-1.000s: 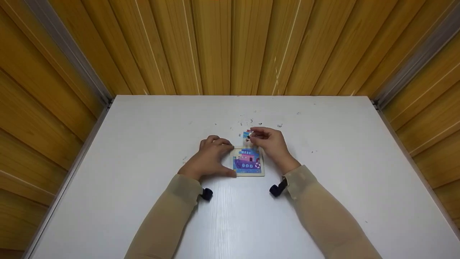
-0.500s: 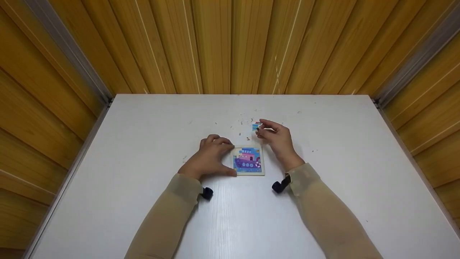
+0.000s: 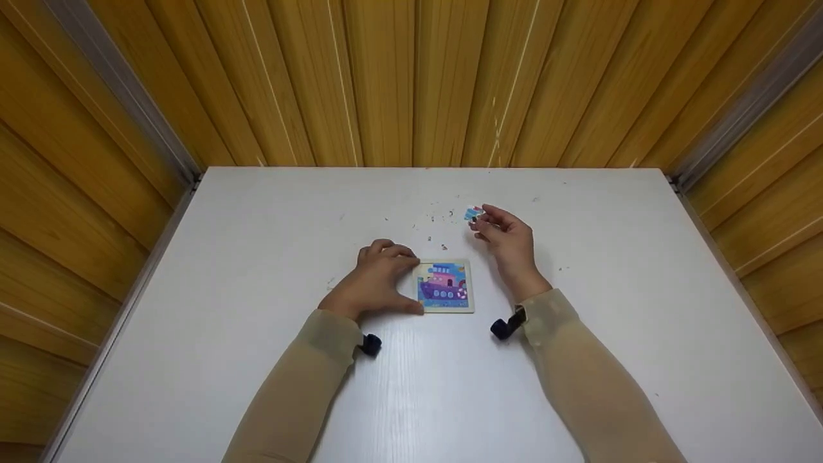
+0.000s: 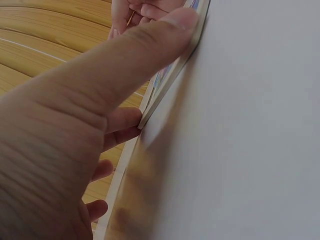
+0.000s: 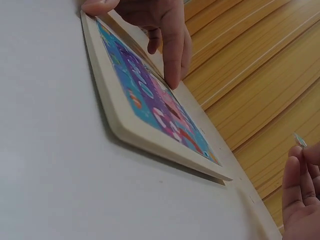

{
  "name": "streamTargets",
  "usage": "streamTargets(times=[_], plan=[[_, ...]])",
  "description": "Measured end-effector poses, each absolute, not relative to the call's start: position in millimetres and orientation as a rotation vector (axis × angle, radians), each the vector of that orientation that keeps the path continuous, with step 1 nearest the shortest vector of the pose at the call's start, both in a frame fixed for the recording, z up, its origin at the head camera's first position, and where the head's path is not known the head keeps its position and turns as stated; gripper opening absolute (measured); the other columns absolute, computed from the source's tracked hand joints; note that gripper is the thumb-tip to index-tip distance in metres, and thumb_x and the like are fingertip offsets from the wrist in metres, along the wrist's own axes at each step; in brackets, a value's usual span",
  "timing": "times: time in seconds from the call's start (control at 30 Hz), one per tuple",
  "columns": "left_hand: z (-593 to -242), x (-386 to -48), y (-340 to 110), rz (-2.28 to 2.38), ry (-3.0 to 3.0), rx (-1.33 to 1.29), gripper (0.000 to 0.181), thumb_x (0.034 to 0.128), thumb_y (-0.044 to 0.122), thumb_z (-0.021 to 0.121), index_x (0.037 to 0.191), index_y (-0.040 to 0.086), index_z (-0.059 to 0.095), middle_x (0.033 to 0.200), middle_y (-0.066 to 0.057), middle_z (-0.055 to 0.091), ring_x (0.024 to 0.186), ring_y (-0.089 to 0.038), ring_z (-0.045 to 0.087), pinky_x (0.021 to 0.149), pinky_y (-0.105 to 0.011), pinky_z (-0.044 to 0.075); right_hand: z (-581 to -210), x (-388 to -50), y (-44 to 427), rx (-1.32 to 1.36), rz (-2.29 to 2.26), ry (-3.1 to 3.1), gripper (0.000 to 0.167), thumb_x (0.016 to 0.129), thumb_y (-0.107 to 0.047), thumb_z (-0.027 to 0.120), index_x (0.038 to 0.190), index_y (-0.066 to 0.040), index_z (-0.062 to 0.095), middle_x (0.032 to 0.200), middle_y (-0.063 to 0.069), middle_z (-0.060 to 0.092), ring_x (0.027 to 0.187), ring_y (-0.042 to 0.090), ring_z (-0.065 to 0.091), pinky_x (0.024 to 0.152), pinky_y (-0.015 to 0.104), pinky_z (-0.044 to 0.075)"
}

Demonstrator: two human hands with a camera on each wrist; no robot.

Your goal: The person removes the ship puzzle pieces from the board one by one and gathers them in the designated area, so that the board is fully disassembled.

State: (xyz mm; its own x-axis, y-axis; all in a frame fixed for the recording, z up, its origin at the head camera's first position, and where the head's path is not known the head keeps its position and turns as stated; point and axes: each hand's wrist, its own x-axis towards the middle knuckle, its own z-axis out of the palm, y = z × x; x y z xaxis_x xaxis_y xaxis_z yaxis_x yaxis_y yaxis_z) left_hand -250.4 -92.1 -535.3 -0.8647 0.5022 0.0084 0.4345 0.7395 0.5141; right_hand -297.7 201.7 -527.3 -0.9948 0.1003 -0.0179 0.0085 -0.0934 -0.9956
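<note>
In the head view a square jigsaw puzzle board (image 3: 445, 309) with a pale wooden rim lies flat on the table. Its picture is a pink and purple boat on blue, with a bare patch at the upper left. My left hand (image 3: 376, 283) holds the board's left side, thumb at the near corner and index finger at the far one. The left wrist view has that thumb (image 4: 150, 47) on the rim. Beyond the board's far right corner, my right hand (image 3: 511, 247) pinches a small blue, white and red puzzle piece (image 3: 473, 213) above the table.
The white table (image 3: 411, 386) carries small dark marks beyond the board. Wood-patterned walls (image 3: 411, 83) rise behind it and at both sides. A small black camera (image 3: 371, 345) sits at the left wrist, another black camera (image 3: 500, 329) at the right.
My right hand has carried the puzzle piece away from the board, farther out and to the right, and the piece has turned a little. My left hand and the board stay in place.
</note>
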Motion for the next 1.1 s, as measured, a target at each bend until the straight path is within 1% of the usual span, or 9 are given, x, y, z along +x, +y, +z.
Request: streamTargets(times=[0.13,0.33,0.53,0.6,0.67,0.77,0.87,1.0,1.1], plan=[[-534.8,-250.0,-92.0,0.781,2.804,0.758,0.098,0.0733,0.064,0.102,0.155,0.020,0.071,0.162,0.000,0.063,0.164,-0.033,0.036,0.136,-0.060,0.025,-526.6,-298.8,205.0,-0.131,2.244,-2.088,0.048,0.110,-0.002,0.068,0.157,0.002,0.063,0.121,0.004,0.069,0.107,0.010,0.079,0.095,0.021,0.065],[-533.6,-249.9,-91.4,0.780,2.792,0.723,0.100,0.0728,0.066,0.102,0.156,0.021,0.070,0.164,0.002,0.062,0.166,-0.032,0.033,0.138,-0.059,0.022,-526.9,-302.2,209.2,-0.162,2.239,-2.071,0.047,0.111,-0.003,0.066,0.158,0.001,0.063,0.119,0.001,0.069,0.107,0.011,0.077,0.092,0.022,0.064],[-531.2,-248.1,-90.9,0.781,2.784,0.711,0.100,0.0732,0.065,0.102,0.157,0.021,0.069,0.165,0.002,0.061,0.166,-0.032,0.033,0.138,-0.059,0.023,-526.5,-303.3,214.7,-0.188,2.308,-2.004,0.046,0.114,-0.005,0.061,0.159,0.001,0.061,0.124,0.001,0.067,0.111,0.014,0.072,0.097,0.021,0.062],[-530.8,-247.7,-90.7,0.780,2.789,0.715,0.099,0.0732,0.064,0.103,0.156,0.020,0.070,0.164,0.002,0.061,0.165,-0.032,0.033,0.138,-0.059,0.024,-525.9,-303.5,216.5,-0.197,2.313,-1.994,0.046,0.114,-0.005,0.062,0.160,0.000,0.061,0.124,0.000,0.068,0.111,0.013,0.072,0.098,0.020,0.062],[-530.9,-247.3,-90.6,0.788,2.793,0.717,0.099,0.0728,0.063,0.103,0.156,0.020,0.070,0.163,0.002,0.062,0.165,-0.032,0.034,0.138,-0.058,0.024,-525.1,-304.5,218.4,-0.200,2.323,-1.963,0.047,0.113,-0.004,0.065,0.159,0.002,0.061,0.121,-0.001,0.071,0.109,0.011,0.073,0.096,0.019,0.062],[-531.5,-246.8,-90.6,0.803,2.799,0.725,0.099,0.0720,0.063,0.104,0.155,0.020,0.071,0.163,0.001,0.062,0.165,-0.031,0.034,0.138,-0.058,0.023,-524.3,-305.9,222.4,-0.204,2.322,-1.937,0.047,0.110,-0.003,0.071,0.155,0.004,0.063,0.113,-0.005,0.075,0.103,0.009,0.077,0.092,0.019,0.062],[-531.3,-246.0,-90.8,0.816,2.799,0.726,0.100,0.0712,0.062,0.104,0.155,0.020,0.071,0.163,0.001,0.063,0.164,-0.032,0.034,0.138,-0.058,0.023,-523.6,-307.2,227.3,-0.221,2.319,-1.919,0.044,0.108,-0.001,0.073,0.151,0.006,0.066,0.108,-0.008,0.079,0.099,0.008,0.079,0.089,0.019,0.063],[-529.9,-245.4,-90.9,0.810,2.801,0.730,0.100,0.0713,0.062,0.104,0.155,0.019,0.071,0.162,0.000,0.063,0.163,-0.032,0.035,0.137,-0.057,0.024,-521.2,-308.2,234.7,-0.261,2.309,-1.915,0.044,0.107,-0.002,0.075,0.150,0.007,0.067,0.106,-0.008,0.081,0.097,0.008,0.080,0.088,0.020,0.063],[-528.9,-245.0,-90.7,0.806,2.798,0.727,0.101,0.0715,0.062,0.104,0.156,0.019,0.070,0.162,0.001,0.063,0.164,-0.031,0.035,0.137,-0.056,0.024,-519.2,-309.2,240.6,-0.307,2.279,-1.937,0.045,0.107,-0.004,0.076,0.150,0.006,0.067,0.108,-0.006,0.080,0.097,0.008,0.080,0.087,0.019,0.063]])
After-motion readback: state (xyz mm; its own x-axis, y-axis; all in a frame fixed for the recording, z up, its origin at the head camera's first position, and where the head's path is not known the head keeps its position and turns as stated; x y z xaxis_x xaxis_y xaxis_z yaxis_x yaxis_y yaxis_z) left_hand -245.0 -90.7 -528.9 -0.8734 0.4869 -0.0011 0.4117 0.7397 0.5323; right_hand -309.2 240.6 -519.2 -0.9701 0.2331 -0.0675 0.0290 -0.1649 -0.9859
